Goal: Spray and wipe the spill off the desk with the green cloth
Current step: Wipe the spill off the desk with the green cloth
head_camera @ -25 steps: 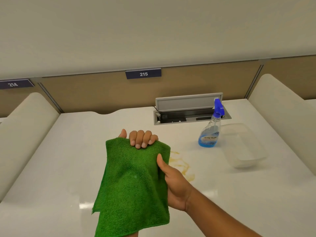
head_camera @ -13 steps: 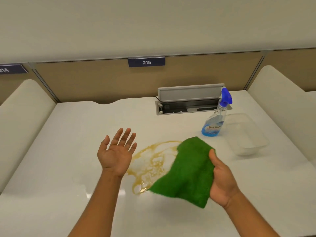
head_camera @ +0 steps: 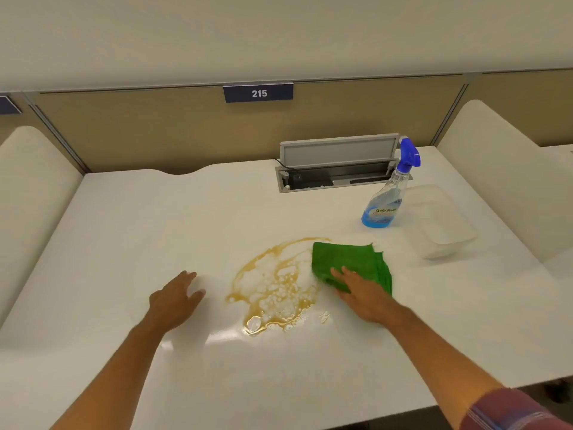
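Observation:
A yellow-brown foamy spill spreads over the middle of the white desk. The green cloth lies folded on the desk at the spill's right edge. My right hand presses flat on the cloth's near part, fingers spread over it. Palm down, my left hand rests on the desk left of the spill and holds nothing. A clear spray bottle with blue liquid and a blue trigger head stands upright behind the cloth to the right.
A clear plastic container sits right of the bottle. An open grey cable hatch is set into the desk's back. Padded white dividers flank both sides. A panel labelled 215 closes the back.
The cloth went from being held up in both hands to lying on the desk under my right hand. My left hand let go and dropped palm-down left of the spill.

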Demonstrator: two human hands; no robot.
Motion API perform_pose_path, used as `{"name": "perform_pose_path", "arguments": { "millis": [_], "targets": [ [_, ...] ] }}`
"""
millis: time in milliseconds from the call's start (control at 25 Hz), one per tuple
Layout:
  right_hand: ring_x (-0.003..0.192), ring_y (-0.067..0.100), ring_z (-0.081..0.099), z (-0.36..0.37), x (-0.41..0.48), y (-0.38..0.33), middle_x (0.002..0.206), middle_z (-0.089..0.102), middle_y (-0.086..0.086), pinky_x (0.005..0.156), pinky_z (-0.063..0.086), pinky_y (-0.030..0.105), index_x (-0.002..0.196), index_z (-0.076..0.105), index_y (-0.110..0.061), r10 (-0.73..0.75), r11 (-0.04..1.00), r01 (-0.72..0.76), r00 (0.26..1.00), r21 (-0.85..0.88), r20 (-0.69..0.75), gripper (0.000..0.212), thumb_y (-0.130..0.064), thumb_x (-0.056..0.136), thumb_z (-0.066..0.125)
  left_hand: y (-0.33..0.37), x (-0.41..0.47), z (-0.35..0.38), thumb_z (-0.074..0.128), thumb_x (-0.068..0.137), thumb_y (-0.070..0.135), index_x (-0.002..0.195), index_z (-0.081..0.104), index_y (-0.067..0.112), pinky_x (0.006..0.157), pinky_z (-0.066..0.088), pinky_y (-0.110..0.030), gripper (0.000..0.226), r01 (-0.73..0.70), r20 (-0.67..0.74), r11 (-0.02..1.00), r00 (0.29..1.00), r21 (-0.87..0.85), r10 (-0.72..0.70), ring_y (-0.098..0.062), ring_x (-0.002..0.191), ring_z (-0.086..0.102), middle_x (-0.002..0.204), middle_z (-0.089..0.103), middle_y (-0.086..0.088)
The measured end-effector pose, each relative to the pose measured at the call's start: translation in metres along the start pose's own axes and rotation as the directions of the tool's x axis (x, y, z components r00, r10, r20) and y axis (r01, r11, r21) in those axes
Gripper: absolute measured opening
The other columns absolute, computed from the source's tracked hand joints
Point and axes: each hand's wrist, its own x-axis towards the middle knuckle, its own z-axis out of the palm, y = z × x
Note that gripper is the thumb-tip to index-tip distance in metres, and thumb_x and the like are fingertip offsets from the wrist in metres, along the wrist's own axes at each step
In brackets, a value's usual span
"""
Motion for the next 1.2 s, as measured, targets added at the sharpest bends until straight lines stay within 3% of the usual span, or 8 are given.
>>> {"name": "perform_pose_path", "arguments": {
  "millis": [120,240,360,440,560,640,960,1200],
  "targets": [
    [0.164,0.025,-0.014,0.032,-0.010,-0.006,0.176,-0.021,-0.001,0.129,-0.002,0.063,0.167,0.000,-0.040,0.016,0.982,-0.006,0.999,-0.186,0.048,0.083,-0.076,0.100,0.032,-0.005,0.002,0.005,0.044,0.101,0.060,0.158,0.033,0.030,0.123,0.015,-0.056,0.066,-0.065,0.076,0.986,0.996,0.153,0.054,-0.019,0.156,0.024,0.171,0.020,0.004],
    [0.164,0.022,-0.010,0.031,-0.019,-0.007,0.177,-0.013,-0.004,0.129,-0.001,0.062,0.168,0.009,-0.037,0.001,0.991,-0.001,1.000,-0.130,0.002,0.102,-0.095,0.084,0.020,-0.007,0.003,0.001,0.042,0.099,0.064,0.158,0.033,0.031,0.125,0.012,-0.056,0.068,-0.081,0.066,0.974,0.995,0.211,0.069,-0.018,0.155,0.026,0.171,0.020,0.004],
    [0.162,0.021,0.016,0.027,-0.013,-0.008,0.177,0.018,0.002,0.129,0.015,0.059,0.163,0.032,-0.027,0.022,0.995,-0.048,0.963,-0.088,-0.269,0.112,-0.094,0.080,-0.002,-0.004,0.000,0.000,0.045,0.099,0.062,0.160,0.029,0.029,0.125,0.010,-0.053,0.071,-0.103,0.074,0.957,0.993,0.270,0.086,-0.019,0.156,0.024,0.173,0.016,0.002],
    [0.161,0.024,0.022,0.026,0.003,-0.009,0.175,0.023,0.005,0.127,0.020,0.061,0.163,0.032,-0.024,0.058,0.994,-0.089,0.932,-0.070,-0.358,0.105,-0.088,0.086,-0.001,-0.002,-0.001,0.001,0.049,0.098,0.061,0.161,0.026,0.028,0.126,0.012,-0.052,0.075,-0.113,0.075,0.951,0.993,0.288,0.095,-0.019,0.157,0.021,0.173,0.013,0.000],
    [0.164,0.030,0.007,0.038,0.028,-0.014,0.178,0.006,0.008,0.127,0.011,0.068,0.168,0.012,-0.026,0.099,0.980,-0.145,0.951,-0.140,-0.294,0.088,-0.078,0.097,0.015,-0.004,-0.002,0.004,0.058,0.095,0.057,0.163,0.022,0.024,0.124,0.026,-0.045,0.083,-0.132,0.080,0.954,0.990,0.269,0.114,-0.022,0.159,0.017,0.174,0.009,-0.002],
    [0.164,0.033,-0.001,0.046,0.043,-0.017,0.179,-0.001,0.009,0.125,0.006,0.072,0.169,0.004,-0.026,0.108,0.969,-0.166,0.951,-0.185,-0.290,0.087,-0.076,0.099,0.014,-0.004,-0.003,0.006,0.060,0.097,0.053,0.164,0.017,0.023,0.124,0.027,-0.042,0.085,-0.121,0.102,0.966,0.990,0.229,0.100,-0.023,0.160,0.010,0.175,0.003,-0.002],
    [0.164,0.039,0.002,0.027,0.104,-0.026,0.178,0.004,0.016,0.128,0.007,0.069,0.169,0.008,-0.021,-0.032,0.965,-0.052,0.949,-0.256,-0.312,0.087,-0.073,0.099,0.012,-0.002,-0.005,0.008,0.057,0.100,0.052,0.165,0.009,0.028,0.124,0.029,-0.042,0.084,-0.074,0.131,0.974,0.990,0.214,0.046,-0.018,0.161,0.001,0.174,-0.007,0.005],
    [0.164,0.035,0.006,0.055,0.050,-0.012,0.178,0.007,0.012,0.129,0.010,0.066,0.168,0.015,-0.019,-0.203,0.945,0.114,0.940,-0.306,-0.276,0.087,-0.073,0.101,0.021,-0.002,-0.006,0.007,0.062,0.098,0.049,0.164,0.015,0.030,0.123,0.033,-0.048,0.084,-0.044,0.106,0.985,0.994,0.169,0.027,-0.018,0.161,0.003,0.174,-0.003,0.008]
  ]
}}
